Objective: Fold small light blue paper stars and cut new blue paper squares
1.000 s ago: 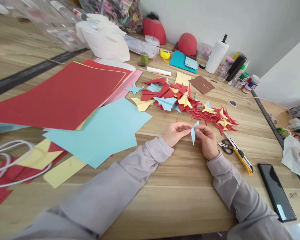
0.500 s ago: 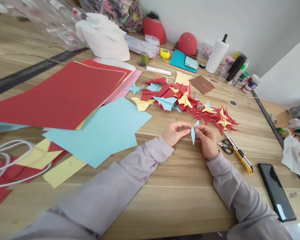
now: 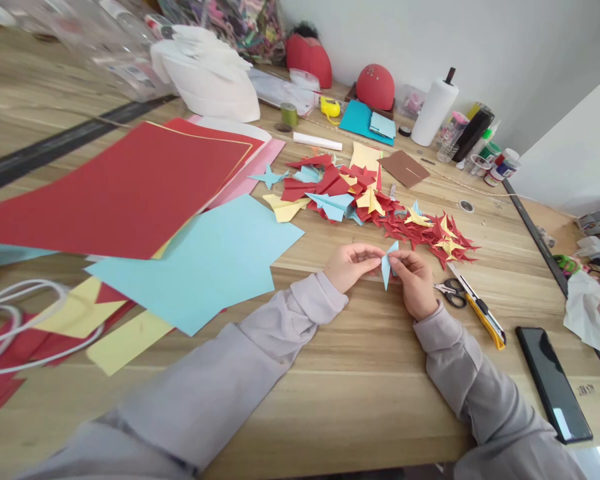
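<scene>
A small folded piece of light blue paper is held upright between my two hands, just above the table. My left hand pinches its left side between thumb and fingertips. From the other side, my right hand grips it with thumb and forefinger; part of the paper is hidden behind those fingers. Beyond my hands lies a heap of folded red, yellow and blue paper pieces, several of them star-shaped. A larger blue folded piece rests on the heap's left part.
Red sheets and light blue sheets cover the left of the table. Scissors, a yellow box cutter and a black phone lie to the right. A white roll and several bottles stand by the wall.
</scene>
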Tool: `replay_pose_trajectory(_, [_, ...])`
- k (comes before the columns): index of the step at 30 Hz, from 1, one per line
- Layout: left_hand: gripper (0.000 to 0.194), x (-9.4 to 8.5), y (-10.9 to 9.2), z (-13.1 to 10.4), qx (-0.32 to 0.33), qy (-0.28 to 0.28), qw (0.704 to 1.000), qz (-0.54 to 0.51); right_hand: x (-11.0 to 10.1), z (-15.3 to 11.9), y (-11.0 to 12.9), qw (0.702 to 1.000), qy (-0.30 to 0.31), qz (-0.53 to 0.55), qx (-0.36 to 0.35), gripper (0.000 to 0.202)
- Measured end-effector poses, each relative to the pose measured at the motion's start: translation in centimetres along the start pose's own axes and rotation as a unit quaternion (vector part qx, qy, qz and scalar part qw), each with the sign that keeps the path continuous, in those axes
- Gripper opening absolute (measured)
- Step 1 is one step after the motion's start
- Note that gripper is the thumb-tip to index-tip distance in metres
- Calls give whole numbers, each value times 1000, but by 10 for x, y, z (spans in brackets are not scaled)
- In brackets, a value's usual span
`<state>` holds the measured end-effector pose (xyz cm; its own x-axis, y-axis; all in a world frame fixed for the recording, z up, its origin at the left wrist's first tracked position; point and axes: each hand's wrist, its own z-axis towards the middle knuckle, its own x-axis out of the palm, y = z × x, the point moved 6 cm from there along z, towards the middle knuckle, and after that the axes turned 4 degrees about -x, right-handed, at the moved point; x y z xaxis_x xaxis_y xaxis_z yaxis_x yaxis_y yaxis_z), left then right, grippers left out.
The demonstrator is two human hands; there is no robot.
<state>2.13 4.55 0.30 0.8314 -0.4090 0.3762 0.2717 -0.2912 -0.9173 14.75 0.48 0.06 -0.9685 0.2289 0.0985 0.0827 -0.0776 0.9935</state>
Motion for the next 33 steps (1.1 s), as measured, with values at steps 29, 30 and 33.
replay_pose_trajectory(29, [16, 2, -6, -4, 168, 7, 971, 170, -1, -1, 2, 1000, 2, 15, -9, 19])
replay_pose_trajectory(30, [16, 2, -6, -3, 164, 5, 973, 164, 0, -1, 2, 1000, 4, 11, -12, 19])
replay_pose_trajectory(33, [17, 1, -3, -2, 145, -1, 978, 149, 1, -1, 4, 999, 12, -7, -31, 17])
